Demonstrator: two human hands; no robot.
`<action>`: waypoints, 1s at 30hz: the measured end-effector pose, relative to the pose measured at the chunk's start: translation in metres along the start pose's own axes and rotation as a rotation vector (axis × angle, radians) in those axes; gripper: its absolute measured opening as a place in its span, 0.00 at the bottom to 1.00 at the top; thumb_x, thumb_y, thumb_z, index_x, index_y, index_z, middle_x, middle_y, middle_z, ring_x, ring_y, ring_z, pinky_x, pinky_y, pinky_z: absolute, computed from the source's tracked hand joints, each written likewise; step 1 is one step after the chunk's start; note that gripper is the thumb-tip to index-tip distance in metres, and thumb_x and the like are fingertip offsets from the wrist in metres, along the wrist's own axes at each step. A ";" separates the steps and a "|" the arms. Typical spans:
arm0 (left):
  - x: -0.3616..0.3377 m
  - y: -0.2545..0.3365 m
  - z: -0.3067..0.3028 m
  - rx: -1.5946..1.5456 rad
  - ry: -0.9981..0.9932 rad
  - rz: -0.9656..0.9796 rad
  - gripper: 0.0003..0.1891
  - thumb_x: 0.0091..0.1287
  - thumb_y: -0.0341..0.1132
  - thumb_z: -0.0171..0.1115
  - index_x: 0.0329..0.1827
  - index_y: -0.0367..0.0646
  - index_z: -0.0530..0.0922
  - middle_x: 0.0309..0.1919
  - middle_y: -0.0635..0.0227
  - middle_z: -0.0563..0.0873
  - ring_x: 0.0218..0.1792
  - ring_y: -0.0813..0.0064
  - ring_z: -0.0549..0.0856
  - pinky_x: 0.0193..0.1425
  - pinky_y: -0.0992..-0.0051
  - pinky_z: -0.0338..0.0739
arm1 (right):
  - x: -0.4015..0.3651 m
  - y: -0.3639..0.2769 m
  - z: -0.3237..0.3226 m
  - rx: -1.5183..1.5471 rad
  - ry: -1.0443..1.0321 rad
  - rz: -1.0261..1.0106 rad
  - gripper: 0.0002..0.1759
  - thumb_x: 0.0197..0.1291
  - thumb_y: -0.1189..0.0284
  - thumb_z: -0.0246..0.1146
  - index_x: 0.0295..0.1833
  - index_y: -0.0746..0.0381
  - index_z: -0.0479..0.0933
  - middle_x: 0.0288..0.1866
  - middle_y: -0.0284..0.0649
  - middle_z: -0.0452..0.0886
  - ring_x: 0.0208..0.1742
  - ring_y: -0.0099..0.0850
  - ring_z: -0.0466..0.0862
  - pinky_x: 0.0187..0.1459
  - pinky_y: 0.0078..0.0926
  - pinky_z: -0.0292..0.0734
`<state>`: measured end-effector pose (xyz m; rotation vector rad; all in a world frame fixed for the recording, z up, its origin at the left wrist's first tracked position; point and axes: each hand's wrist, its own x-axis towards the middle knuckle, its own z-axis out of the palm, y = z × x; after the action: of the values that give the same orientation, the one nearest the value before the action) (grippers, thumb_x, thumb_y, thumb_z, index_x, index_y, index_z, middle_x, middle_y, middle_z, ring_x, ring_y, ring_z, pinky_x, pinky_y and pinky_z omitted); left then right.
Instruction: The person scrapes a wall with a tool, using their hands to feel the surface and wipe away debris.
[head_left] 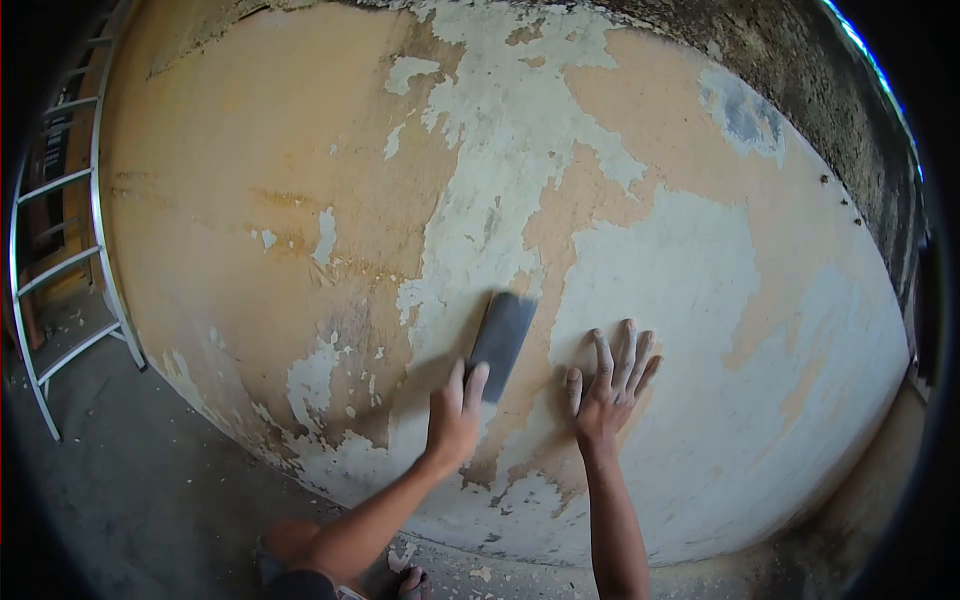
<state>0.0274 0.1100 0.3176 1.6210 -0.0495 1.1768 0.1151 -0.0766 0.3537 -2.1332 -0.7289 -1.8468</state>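
My left hand [456,425] grips a flat, dark-grey rectangular scraper [504,335], its thumb pressed along the near end. The scraper's far end lies against the wall [680,290], over a border between pale paint and bare tan patches. To the right, my right hand [608,385] rests flat on the wall with its fingers spread and holds nothing. Pale dust coats those fingers. Around both hands the paint is patchy, with ragged peeling edges.
A metal ladder [100,200] stands at the left. Paint flakes [480,573] lie on the grey floor [130,480] along the wall's foot. Dark, rough, stained masonry [800,90] runs along the upper right. My foot [413,583] shows at the bottom.
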 end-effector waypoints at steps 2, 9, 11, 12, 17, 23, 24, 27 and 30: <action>0.029 0.025 -0.009 -0.040 -0.039 -0.038 0.24 0.79 0.50 0.52 0.37 0.32 0.74 0.27 0.40 0.80 0.33 0.37 0.82 0.33 0.54 0.72 | 0.006 -0.004 -0.010 0.110 0.005 0.011 0.33 0.69 0.52 0.56 0.77 0.50 0.65 0.82 0.47 0.58 0.84 0.56 0.49 0.80 0.61 0.34; -0.043 -0.057 0.003 0.139 0.056 0.054 0.23 0.79 0.49 0.51 0.41 0.33 0.73 0.27 0.38 0.80 0.33 0.35 0.81 0.32 0.53 0.72 | 0.120 0.006 -0.037 0.087 0.094 -0.115 0.37 0.73 0.50 0.49 0.81 0.55 0.55 0.84 0.47 0.54 0.84 0.55 0.47 0.80 0.58 0.36; -0.005 -0.010 0.004 0.060 0.077 0.061 0.24 0.79 0.50 0.52 0.38 0.32 0.74 0.26 0.38 0.80 0.31 0.36 0.82 0.30 0.54 0.72 | 0.130 0.008 -0.019 0.028 0.082 -0.144 0.36 0.73 0.50 0.49 0.81 0.54 0.57 0.84 0.47 0.54 0.84 0.54 0.47 0.80 0.58 0.37; 0.019 0.017 0.002 0.015 0.047 -0.002 0.25 0.78 0.51 0.53 0.36 0.32 0.74 0.25 0.39 0.79 0.29 0.37 0.81 0.28 0.55 0.71 | 0.131 0.011 -0.012 -0.019 0.056 -0.165 0.36 0.73 0.49 0.49 0.81 0.53 0.58 0.84 0.47 0.54 0.84 0.54 0.47 0.80 0.57 0.38; 0.001 -0.008 -0.002 0.028 0.001 -0.054 0.26 0.78 0.51 0.53 0.40 0.29 0.75 0.24 0.38 0.79 0.30 0.37 0.81 0.29 0.54 0.71 | 0.124 0.008 -0.010 0.034 0.135 -0.172 0.34 0.72 0.47 0.50 0.78 0.49 0.64 0.84 0.44 0.55 0.84 0.51 0.48 0.81 0.56 0.40; 0.009 0.019 0.003 -0.028 -0.022 -0.084 0.24 0.78 0.50 0.53 0.43 0.29 0.76 0.28 0.38 0.82 0.31 0.40 0.85 0.31 0.55 0.74 | 0.128 0.012 -0.009 -0.053 0.102 -0.155 0.34 0.71 0.45 0.50 0.78 0.47 0.64 0.83 0.44 0.56 0.84 0.49 0.49 0.81 0.56 0.39; 0.034 0.022 0.011 -0.168 -0.035 -0.012 0.24 0.79 0.50 0.52 0.38 0.32 0.74 0.26 0.41 0.81 0.29 0.41 0.83 0.31 0.56 0.74 | 0.128 0.011 -0.010 -0.039 0.106 -0.159 0.34 0.70 0.45 0.51 0.78 0.46 0.65 0.83 0.44 0.56 0.84 0.49 0.49 0.81 0.55 0.39; 0.040 0.028 0.012 -0.028 -0.050 -0.009 0.26 0.79 0.52 0.50 0.38 0.32 0.73 0.23 0.42 0.80 0.27 0.42 0.83 0.30 0.57 0.73 | 0.128 0.012 -0.010 -0.004 0.097 -0.168 0.34 0.70 0.45 0.52 0.77 0.46 0.66 0.83 0.43 0.56 0.84 0.49 0.49 0.81 0.55 0.39; -0.032 -0.031 0.012 0.119 -0.016 -0.009 0.28 0.78 0.53 0.52 0.47 0.28 0.76 0.26 0.38 0.82 0.31 0.41 0.85 0.30 0.56 0.75 | 0.128 0.010 -0.014 -0.015 0.098 -0.157 0.35 0.69 0.45 0.53 0.77 0.46 0.65 0.83 0.43 0.56 0.84 0.48 0.50 0.81 0.55 0.39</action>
<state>0.0365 0.0983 0.2742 1.7330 0.0182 1.1786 0.1191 -0.0634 0.4819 -2.0302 -0.8847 -2.0246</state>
